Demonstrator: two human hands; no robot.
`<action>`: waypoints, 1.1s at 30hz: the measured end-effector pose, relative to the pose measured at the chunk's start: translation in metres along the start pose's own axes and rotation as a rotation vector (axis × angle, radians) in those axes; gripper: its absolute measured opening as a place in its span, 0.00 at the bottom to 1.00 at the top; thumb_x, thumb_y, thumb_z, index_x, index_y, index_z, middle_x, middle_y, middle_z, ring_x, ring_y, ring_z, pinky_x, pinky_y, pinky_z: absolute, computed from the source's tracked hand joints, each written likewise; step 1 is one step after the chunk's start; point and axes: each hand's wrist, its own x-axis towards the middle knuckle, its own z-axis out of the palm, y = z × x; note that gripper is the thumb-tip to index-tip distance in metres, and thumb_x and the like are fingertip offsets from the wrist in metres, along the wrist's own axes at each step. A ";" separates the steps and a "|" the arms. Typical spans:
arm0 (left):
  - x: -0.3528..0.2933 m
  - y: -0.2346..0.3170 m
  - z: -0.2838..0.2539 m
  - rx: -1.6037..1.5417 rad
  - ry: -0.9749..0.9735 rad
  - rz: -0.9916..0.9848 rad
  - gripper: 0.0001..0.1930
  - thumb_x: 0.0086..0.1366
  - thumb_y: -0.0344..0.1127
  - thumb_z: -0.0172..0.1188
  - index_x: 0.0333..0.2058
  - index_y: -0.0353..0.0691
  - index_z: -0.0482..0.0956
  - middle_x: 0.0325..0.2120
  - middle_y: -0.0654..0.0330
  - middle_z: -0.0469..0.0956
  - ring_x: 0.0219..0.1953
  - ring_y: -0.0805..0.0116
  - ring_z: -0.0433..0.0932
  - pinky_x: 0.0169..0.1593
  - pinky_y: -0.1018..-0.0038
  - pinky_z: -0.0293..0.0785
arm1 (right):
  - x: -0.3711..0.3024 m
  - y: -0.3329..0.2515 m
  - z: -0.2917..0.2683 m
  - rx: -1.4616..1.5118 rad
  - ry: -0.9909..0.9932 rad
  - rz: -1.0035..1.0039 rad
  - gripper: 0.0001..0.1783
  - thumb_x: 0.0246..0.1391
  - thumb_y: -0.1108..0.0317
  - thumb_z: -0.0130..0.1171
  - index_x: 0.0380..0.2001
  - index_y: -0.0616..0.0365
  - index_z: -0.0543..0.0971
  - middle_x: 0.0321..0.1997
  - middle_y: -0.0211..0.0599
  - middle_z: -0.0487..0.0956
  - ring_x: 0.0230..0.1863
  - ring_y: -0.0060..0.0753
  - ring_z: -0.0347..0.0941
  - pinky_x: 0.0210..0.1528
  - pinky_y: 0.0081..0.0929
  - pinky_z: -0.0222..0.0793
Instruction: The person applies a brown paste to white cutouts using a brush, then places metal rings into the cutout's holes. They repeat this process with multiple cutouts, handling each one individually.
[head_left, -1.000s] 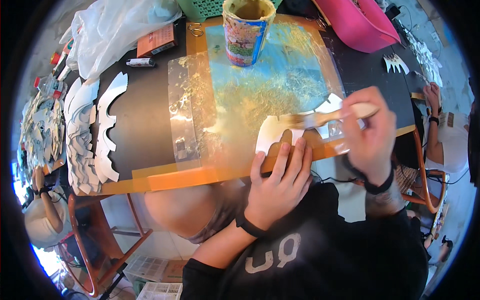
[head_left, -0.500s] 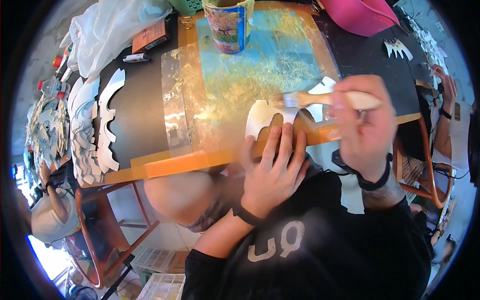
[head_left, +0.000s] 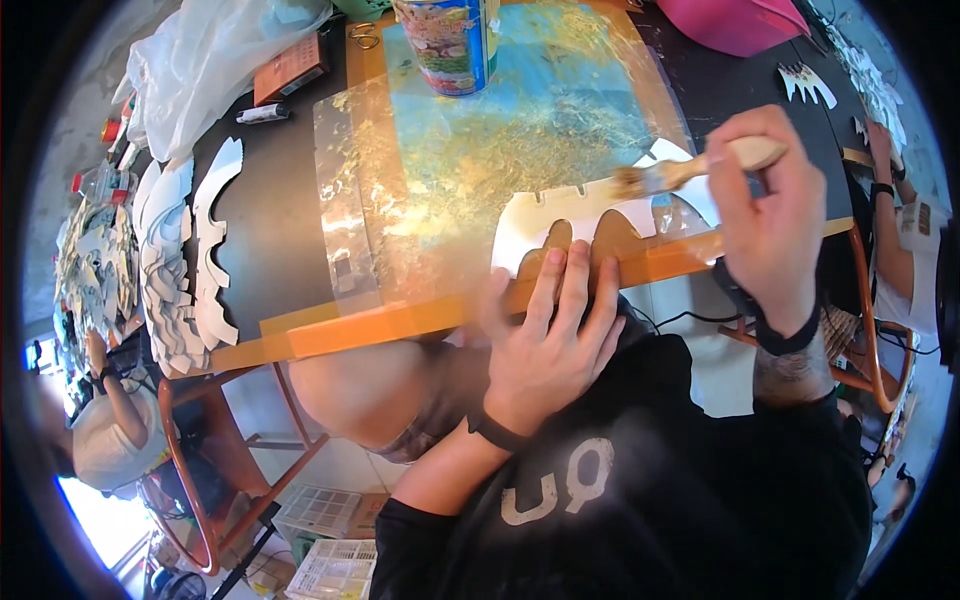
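Observation:
A white scalloped cutout piece (head_left: pixel 520 225) lies at the table's near edge, over a plastic-covered, glue-smeared surface. My left hand (head_left: pixel 550 345) rests with fingers stretched and apart, its fingertips at the piece's lower edge. In my right hand (head_left: pixel 775 225) is a flat paintbrush (head_left: pixel 750 155) with a pale wooden handle. The bristles touch the upper edge of the piece, right of its middle, and a yellowish coat shows along that edge. My right fingers hide part of the handle.
Beyond the piece stands a printed pail (head_left: pixel 440 50). Stacked white cutouts (head_left: pixel 165 270) and a single cutout (head_left: pixel 213 250) lie at left, near a plastic bag (head_left: pixel 210 70) and an orange box (head_left: pixel 290 75). A pink basin (head_left: pixel 735 25) sits far right. Other people work at both sides.
My right hand has moved right with the paintbrush, and the bristles have shifted from the piece's left part toward its right. My left hand stays nearly in place.

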 end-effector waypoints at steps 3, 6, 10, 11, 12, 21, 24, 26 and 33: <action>-0.001 0.000 0.000 -0.006 -0.003 -0.006 0.29 0.66 0.53 0.63 0.63 0.52 0.78 0.68 0.55 0.71 0.71 0.58 0.66 0.69 0.36 0.53 | 0.004 0.011 -0.019 -0.085 0.197 -0.226 0.03 0.64 0.77 0.59 0.41 0.63 0.78 0.37 0.37 0.81 0.32 0.21 0.76 0.35 0.18 0.71; 0.000 0.000 -0.002 -0.021 0.011 -0.010 0.29 0.63 0.52 0.66 0.62 0.52 0.80 0.65 0.55 0.73 0.69 0.59 0.68 0.71 0.40 0.50 | -0.006 -0.008 -0.026 0.273 0.293 -0.169 0.04 0.64 0.77 0.58 0.40 0.65 0.78 0.39 0.40 0.81 0.30 0.22 0.75 0.33 0.19 0.70; 0.001 -0.002 -0.001 -0.052 0.033 -0.007 0.29 0.62 0.51 0.67 0.61 0.52 0.80 0.60 0.56 0.75 0.67 0.59 0.70 0.71 0.42 0.49 | -0.008 -0.004 0.002 0.242 0.096 -0.316 0.04 0.64 0.77 0.58 0.40 0.65 0.78 0.37 0.40 0.82 0.29 0.25 0.75 0.32 0.23 0.71; 0.002 -0.002 -0.002 -0.047 0.027 -0.004 0.29 0.62 0.51 0.67 0.61 0.52 0.80 0.60 0.56 0.75 0.66 0.59 0.70 0.71 0.42 0.49 | -0.009 -0.003 0.009 0.181 0.031 -0.327 0.03 0.64 0.77 0.57 0.40 0.64 0.78 0.37 0.39 0.82 0.29 0.26 0.76 0.32 0.24 0.71; 0.002 -0.001 -0.003 -0.042 0.021 -0.001 0.29 0.62 0.51 0.67 0.61 0.52 0.80 0.59 0.56 0.75 0.66 0.59 0.71 0.71 0.42 0.49 | -0.009 -0.009 0.012 0.140 -0.046 -0.249 0.03 0.64 0.77 0.57 0.40 0.64 0.78 0.36 0.38 0.82 0.28 0.26 0.76 0.32 0.24 0.71; 0.003 -0.002 -0.005 0.005 0.026 0.019 0.28 0.63 0.51 0.67 0.61 0.51 0.81 0.58 0.56 0.75 0.65 0.59 0.72 0.70 0.42 0.50 | -0.002 -0.004 -0.006 0.220 0.168 -0.217 0.01 0.64 0.77 0.59 0.38 0.62 0.79 0.34 0.26 0.78 0.31 0.09 0.68 0.31 0.14 0.60; 0.002 0.000 0.000 -0.012 0.034 0.023 0.28 0.63 0.50 0.67 0.60 0.50 0.80 0.58 0.57 0.75 0.65 0.60 0.72 0.71 0.42 0.50 | -0.011 -0.001 0.000 0.215 0.054 -0.192 0.02 0.64 0.76 0.59 0.38 0.63 0.79 0.37 0.29 0.78 0.30 0.11 0.67 0.30 0.14 0.60; -0.002 0.001 -0.002 -0.036 0.024 -0.004 0.28 0.62 0.50 0.68 0.60 0.48 0.80 0.59 0.57 0.74 0.65 0.60 0.71 0.71 0.42 0.50 | -0.005 0.010 -0.011 0.313 0.123 -0.214 0.03 0.65 0.75 0.58 0.39 0.63 0.80 0.36 0.29 0.78 0.29 0.11 0.66 0.30 0.15 0.60; 0.006 0.005 -0.011 -0.038 -0.007 0.009 0.29 0.62 0.49 0.68 0.59 0.42 0.79 0.58 0.56 0.73 0.66 0.58 0.71 0.70 0.40 0.50 | 0.004 0.026 -0.043 0.368 0.272 -0.136 0.06 0.69 0.75 0.56 0.43 0.62 0.81 0.37 0.30 0.80 0.32 0.13 0.71 0.32 0.12 0.62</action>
